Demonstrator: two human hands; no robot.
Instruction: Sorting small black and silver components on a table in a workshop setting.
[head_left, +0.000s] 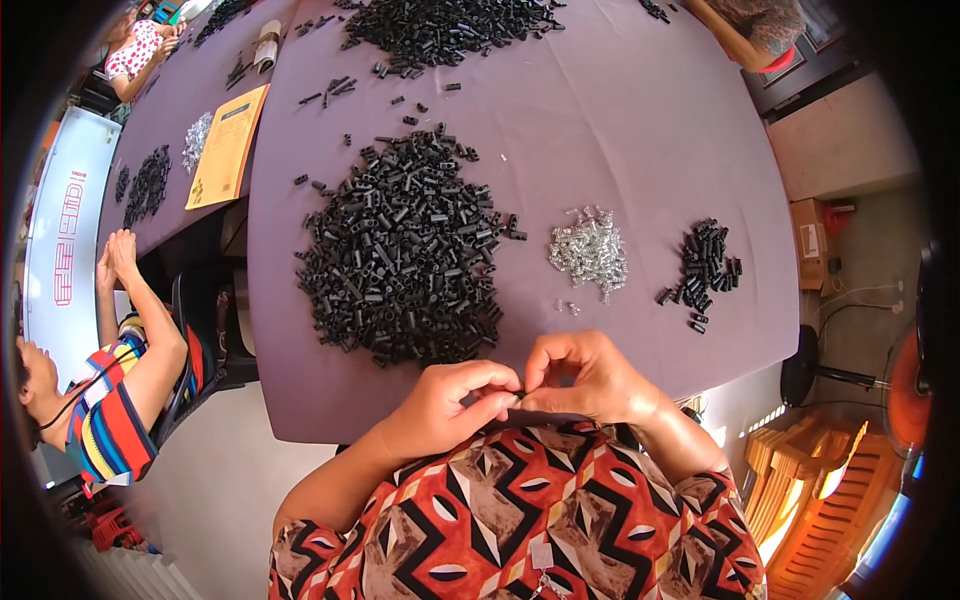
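Close to my body, at the table's near edge, my left hand (445,400) and my right hand (590,380) meet fingertip to fingertip. Both are closed in a pinch on one small black plastic part (519,396), mostly covered by the fingers. Just beyond my left hand spreads a large pile of short black plastic tubes (400,250), some showing holes. Past my right hand lies a small heap of silvery coil springs (588,250), with a few loose ones on its near side. Further right is a smaller heap of black plastic pieces (705,265).
The purple-grey cloth-covered table (640,120) holds another black pile (440,30) at the far side. A yellow envelope (228,148) lies at left. Other people sit around: one in stripes (110,400) at left. Orange plastic stools (820,490) and a fan (905,385) stand at right.
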